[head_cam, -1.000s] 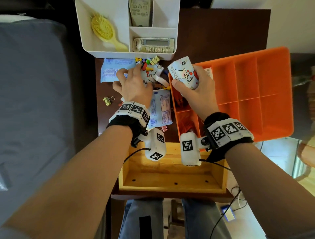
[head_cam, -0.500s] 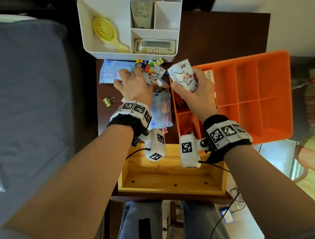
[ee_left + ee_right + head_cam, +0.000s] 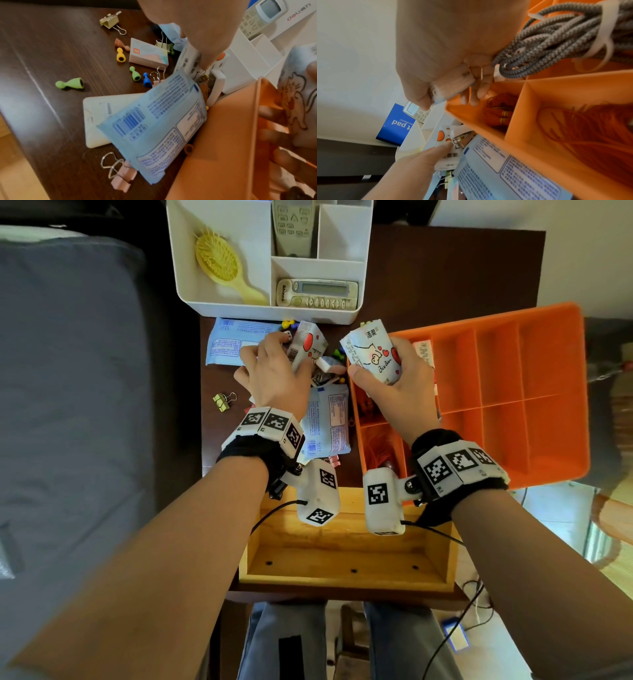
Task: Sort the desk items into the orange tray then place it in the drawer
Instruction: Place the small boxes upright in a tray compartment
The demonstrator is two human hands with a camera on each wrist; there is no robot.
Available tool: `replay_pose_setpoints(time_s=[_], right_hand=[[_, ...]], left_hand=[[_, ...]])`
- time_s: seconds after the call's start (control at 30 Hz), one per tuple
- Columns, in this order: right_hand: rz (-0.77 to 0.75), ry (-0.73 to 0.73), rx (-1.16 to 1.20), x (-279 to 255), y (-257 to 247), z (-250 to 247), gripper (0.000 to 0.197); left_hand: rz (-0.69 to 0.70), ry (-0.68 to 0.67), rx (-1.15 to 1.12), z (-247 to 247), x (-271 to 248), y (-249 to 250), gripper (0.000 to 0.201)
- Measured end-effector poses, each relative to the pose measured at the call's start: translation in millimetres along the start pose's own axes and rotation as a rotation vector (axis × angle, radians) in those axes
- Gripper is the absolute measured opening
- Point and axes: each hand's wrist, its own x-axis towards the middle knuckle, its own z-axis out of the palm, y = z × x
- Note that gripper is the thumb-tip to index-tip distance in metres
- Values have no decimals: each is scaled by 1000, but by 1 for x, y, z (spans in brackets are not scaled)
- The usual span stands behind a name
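My right hand (image 3: 397, 385) grips a white tissue pack (image 3: 371, 350) printed with a cat and red hearts, held above the left edge of the orange tray (image 3: 548, 392). My left hand (image 3: 277, 371) pinches a second, matching tissue pack (image 3: 308, 344) in the pile left of the tray. In the right wrist view the tray (image 3: 573, 83) holds a grey cable coil (image 3: 556, 37) and orange cords (image 3: 500, 112). My left hand (image 3: 423, 155) presses the second pack (image 3: 447, 136) there. The open wooden drawer (image 3: 346, 546) lies below both wrists.
Blue wipe packets (image 3: 236, 340) (image 3: 154, 121), binder clips (image 3: 224, 400), coloured pawns (image 3: 70, 84), a small box (image 3: 148, 54) and a white card (image 3: 96, 119) lie on the dark desk. A white organizer (image 3: 191, 285) with a brush and remotes stands behind.
My left hand has taken hold of the second tissue pack and tipped it up out of the pile. My right hand keeps its pack at the tray's left edge.
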Motion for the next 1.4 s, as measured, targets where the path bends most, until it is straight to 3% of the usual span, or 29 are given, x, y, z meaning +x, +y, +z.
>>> replay_pose_setpoints(time_s=[0.27,0.5,0.63,0.73,0.9,1.07,1.17,1.27,1.4], right_hand=[[-10,2,25,-9,-5,1,48],[-17,-19,44,-21,-13,-1,31],[-30,-20,70,-30,-17,-1,23],[-27,-43,110,-35,-19,-2,34],[49,-99,232,-42,-20,-11,29],[97,-130,286,-49,-17,-21,38],[102,-142,291,-55,-17,-32,34],[108,-143,297,-62,-14,-45,31],[83,-67,286,-67,-8,-62,45]], left_hand=[[61,22,-208,-15,-10,-6,38],[42,19,-421,-26,-22,-4,37],[60,-13,-599,-31,-33,-3,45],[85,-77,-679,-32,-41,4,47],[79,-252,-722,-29,-53,13,33],[-26,-410,-768,-27,-68,31,37],[-6,-522,-782,-26,-80,40,35],[-16,-557,-751,-23,-85,48,41],[-80,-560,-752,-20,-92,62,47]])
